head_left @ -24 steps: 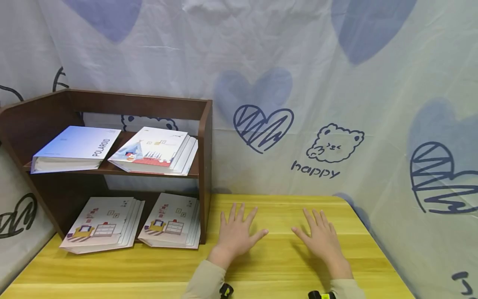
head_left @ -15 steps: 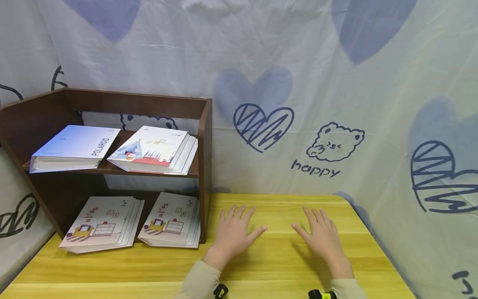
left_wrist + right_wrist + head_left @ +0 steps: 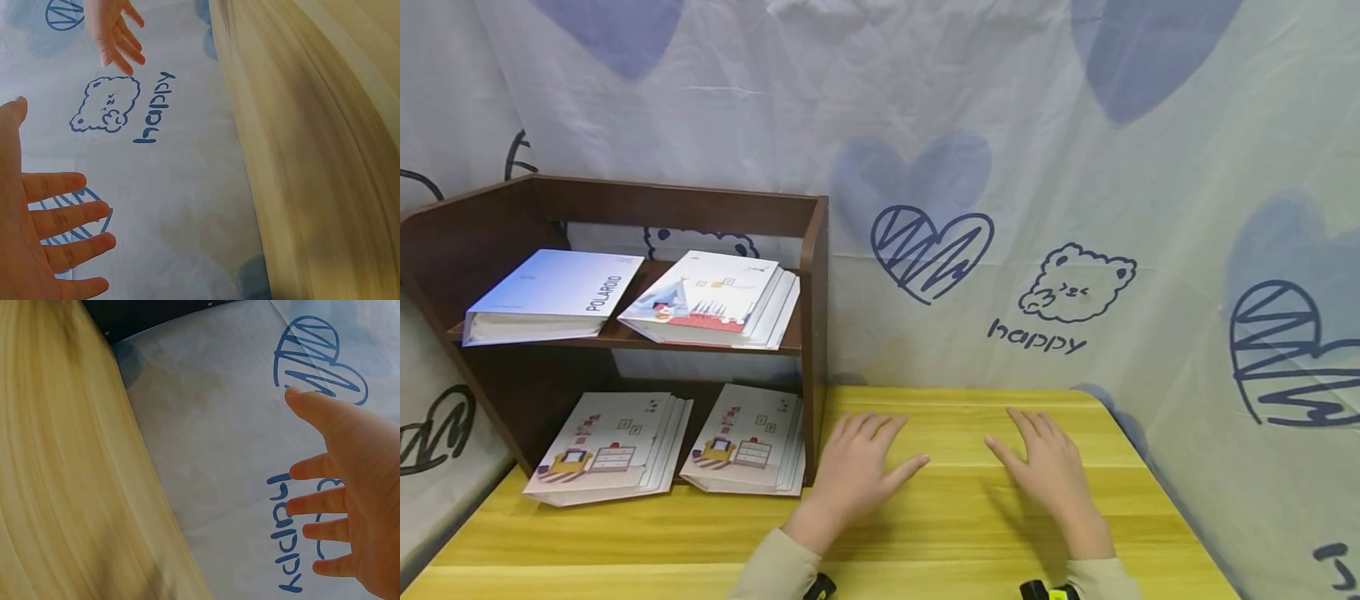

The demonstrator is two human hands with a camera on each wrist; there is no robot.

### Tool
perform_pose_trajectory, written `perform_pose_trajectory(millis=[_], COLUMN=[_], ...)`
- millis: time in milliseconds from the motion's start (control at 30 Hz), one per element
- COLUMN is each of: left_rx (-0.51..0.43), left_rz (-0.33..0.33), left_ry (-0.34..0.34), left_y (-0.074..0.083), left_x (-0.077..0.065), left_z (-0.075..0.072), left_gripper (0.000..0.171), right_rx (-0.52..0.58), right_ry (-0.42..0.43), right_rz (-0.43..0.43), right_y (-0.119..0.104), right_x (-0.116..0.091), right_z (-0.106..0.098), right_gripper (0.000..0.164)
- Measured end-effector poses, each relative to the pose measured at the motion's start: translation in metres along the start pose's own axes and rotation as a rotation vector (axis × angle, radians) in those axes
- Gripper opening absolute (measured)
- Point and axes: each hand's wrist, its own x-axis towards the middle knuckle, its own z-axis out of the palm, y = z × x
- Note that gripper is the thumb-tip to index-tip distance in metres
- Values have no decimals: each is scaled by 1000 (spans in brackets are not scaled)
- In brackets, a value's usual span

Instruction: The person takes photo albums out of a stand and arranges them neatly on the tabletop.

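Observation:
My left hand (image 3: 853, 471) is held over the wooden table (image 3: 955, 542), just right of the brown shelf (image 3: 814, 333), fingers spread and holding nothing. To its right my right hand (image 3: 1048, 467) is also over the table, thumb apart from the fingers and nothing in its grasp. Nearest the left hand, on the lower shelf level, is a white album (image 3: 745, 442) with a yellow armchair drawing. A similar white album (image 3: 602, 446) lies left of it. On the upper level lie a blue POLAROID album (image 3: 553, 287) and a white album with a tent picture (image 3: 707, 292).
A pale cloth (image 3: 917, 358) with hearts and a bear drawing hangs behind the table and along its right side. The shelf's upright right panel stands between the albums and the hands. The table's right edge slants toward the front.
My left hand has shifted left and slightly toward me, closer to the shelf, its fingers less widely spread. The right hand has barely moved. The albums stay where they were.

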Motion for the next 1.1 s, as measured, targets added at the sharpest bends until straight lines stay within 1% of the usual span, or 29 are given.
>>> perform_pose_trajectory(millis=[200,333,433,500,600,700,833,967,1100], left_rx=[34,40,59,70,77,76,66,67,76], left_rz=[49,95,130,151,186,212,227,217,201], left_ry=[56,139,210,245,284,302,330,358,369], left_y=[-8,-15,-20,-24,-28,-32,-39,-46,-55], left_x=[-9,-14,-18,-20,-23,-28,-32,-34,-36], left_z=[-10,-19,-27,-32,-38,-45,-55,-68,-78], left_gripper=[68,67,69,71,72,73,72,72,72], right_rx=[6,18,32,41,54,65,70,66,67], right_ry=[27,60,72,78,95,119,151,187,222], right_rz=[-25,-49,-61,-68,-82,-103,-133,-170,-219], right_y=[-9,-17,-24,-28,-33,-38,-45,-52,-60], right_x=[-1,-1,-1,-2,-3,-4,-6,-7,-7], right_z=[-6,-10,-13,-15,-17,-17,-18,-19,-19], right_gripper=[68,65,64,63,61,59,57,55,54])
